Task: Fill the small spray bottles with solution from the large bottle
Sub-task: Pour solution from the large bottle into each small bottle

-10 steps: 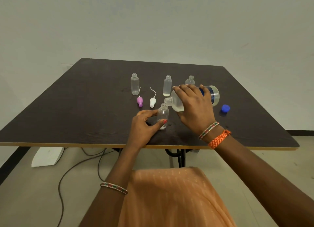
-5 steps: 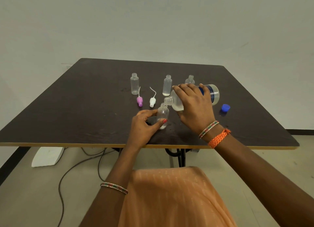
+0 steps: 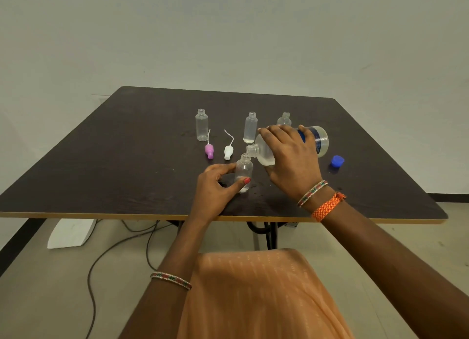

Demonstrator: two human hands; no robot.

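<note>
Over the small bottle, large bottle stays tilted; flow apparently unchanged.

We see a dark brown table with a pale tan edge. The small spray bottles are clear, as is the large bottle, whose label looks dark blue. Its loose cap is bright blue. One spray nozzle is pink-purple, the other nozzle white. A woven wristband is orange with white flecks; the garment is pale orange, faintly striped.
</note>
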